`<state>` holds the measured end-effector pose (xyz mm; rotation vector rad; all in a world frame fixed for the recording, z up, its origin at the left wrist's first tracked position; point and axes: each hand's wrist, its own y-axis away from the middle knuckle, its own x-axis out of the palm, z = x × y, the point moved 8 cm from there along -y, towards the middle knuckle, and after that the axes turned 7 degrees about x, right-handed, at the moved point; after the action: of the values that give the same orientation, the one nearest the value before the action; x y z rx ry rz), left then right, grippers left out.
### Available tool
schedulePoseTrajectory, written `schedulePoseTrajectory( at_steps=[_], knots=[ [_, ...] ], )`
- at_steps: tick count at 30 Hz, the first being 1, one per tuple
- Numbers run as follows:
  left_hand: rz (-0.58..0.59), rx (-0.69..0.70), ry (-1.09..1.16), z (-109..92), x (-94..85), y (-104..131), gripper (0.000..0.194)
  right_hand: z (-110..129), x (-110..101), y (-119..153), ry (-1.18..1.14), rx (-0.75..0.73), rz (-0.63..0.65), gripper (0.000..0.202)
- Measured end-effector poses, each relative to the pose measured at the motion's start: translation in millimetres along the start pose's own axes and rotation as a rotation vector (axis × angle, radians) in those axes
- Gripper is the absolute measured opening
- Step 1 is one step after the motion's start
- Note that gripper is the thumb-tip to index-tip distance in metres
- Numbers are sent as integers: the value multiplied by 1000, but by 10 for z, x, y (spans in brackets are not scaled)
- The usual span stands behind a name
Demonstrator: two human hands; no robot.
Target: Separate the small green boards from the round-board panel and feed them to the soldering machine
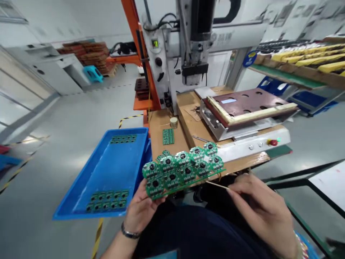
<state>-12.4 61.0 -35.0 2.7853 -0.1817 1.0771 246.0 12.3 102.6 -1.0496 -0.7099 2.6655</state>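
My left hand (144,207) grips one end of a green circuit board panel (179,177), its thumb along the near edge. Two rows of rounded boards with dark centres make up the panel, which is tilted toward me above the front of the bench. In my right hand (260,205), a thin pale wooden stick (217,185) is pinched between thumb and fingers. The stick's far end lies close to the panel's lower edge; whether it touches cannot be made out. Beyond the panel, a smaller green board (168,136) rests on the bench, beside a small round container (174,122).
A blue tray (107,162) with circuit board panels at both ends stands to the left. Ahead is a machine head (194,72) over a brown fixture plate (248,102). A red button (273,142) sits on the machine's front. Tweezers (201,139) lie on the bench.
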Motion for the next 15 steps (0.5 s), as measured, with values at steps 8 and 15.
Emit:
schedulePoseTrajectory(
  at_steps=[8,15],
  knots=[
    [6,-75,45,257,360,89,41,303,311,43,-90,-158,42,16],
    [-22,-98,49,264,420,153,43,418,565,77,-85,-188,113,13]
  ],
)
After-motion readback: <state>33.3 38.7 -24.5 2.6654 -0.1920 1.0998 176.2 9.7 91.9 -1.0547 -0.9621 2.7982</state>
